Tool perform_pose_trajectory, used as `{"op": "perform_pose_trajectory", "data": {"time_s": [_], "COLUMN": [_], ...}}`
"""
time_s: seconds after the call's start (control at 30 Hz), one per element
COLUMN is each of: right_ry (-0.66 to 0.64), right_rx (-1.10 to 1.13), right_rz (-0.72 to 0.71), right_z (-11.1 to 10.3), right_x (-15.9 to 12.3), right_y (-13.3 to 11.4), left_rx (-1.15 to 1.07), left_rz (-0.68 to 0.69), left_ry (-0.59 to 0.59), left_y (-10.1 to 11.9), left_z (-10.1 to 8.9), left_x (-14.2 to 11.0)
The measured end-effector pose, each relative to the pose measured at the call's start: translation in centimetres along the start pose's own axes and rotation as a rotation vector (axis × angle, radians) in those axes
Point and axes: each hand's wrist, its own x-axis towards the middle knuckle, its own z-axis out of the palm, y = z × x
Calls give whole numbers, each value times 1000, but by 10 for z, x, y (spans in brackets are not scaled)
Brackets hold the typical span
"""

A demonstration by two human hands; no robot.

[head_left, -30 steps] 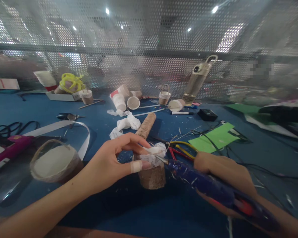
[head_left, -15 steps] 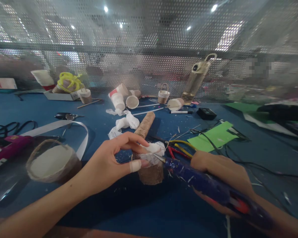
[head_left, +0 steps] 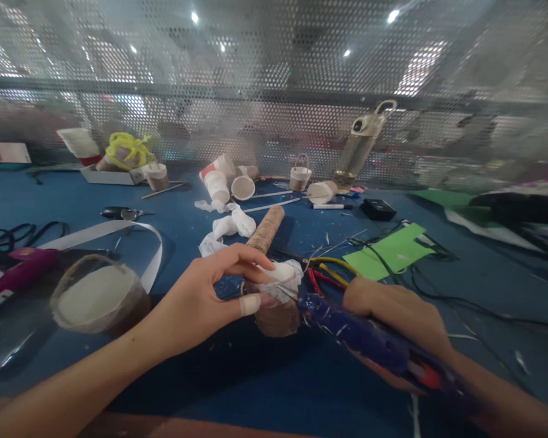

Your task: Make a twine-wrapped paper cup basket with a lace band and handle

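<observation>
Blue table [head_left: 237, 389], near edge: left hand [head_left: 198, 292], half open, pinches a brown cup [head_left: 278, 319] by its rim. Right hand's [head_left: 402, 304] clamped round a glue gun [head_left: 374, 340].

At centre, the left hand [head_left: 205, 291] hides part of the brown cup [head_left: 277, 319]. Lower right, the blue tool [head_left: 374, 340] blurs toward its rear; the left edge crops a magenta device [head_left: 25, 272].

The left hand [head_left: 205, 289] pinches the white-lined rim of a small brown cup [head_left: 277, 319], while the right hand [head_left: 404, 310] grips a blue glue gun [head_left: 351, 331], its nose right at that rim. Behind the cup lie a twine-wrapped roll [head_left: 268, 228] and a crumpled white strip [head_left: 228, 226]; yellow-handled pliers [head_left: 335, 266] and a green sheet [head_left: 383, 252] lie to the right, a handled basket [head_left: 132, 304] to the left.
</observation>
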Motion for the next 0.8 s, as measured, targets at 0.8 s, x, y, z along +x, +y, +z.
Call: {"op": "perform_pose_trajectory", "data": {"time_s": [0.8], "right_ry": [92], "right_rx": [-36], "right_rz": [-82], "right_z": [9], "right_x": [3], "right_y": [4], "left_rx": [-92], "left_rz": [-75], "left_ry": [-7], "left_y": [5], "left_z": [2], "left_x": [2]}}
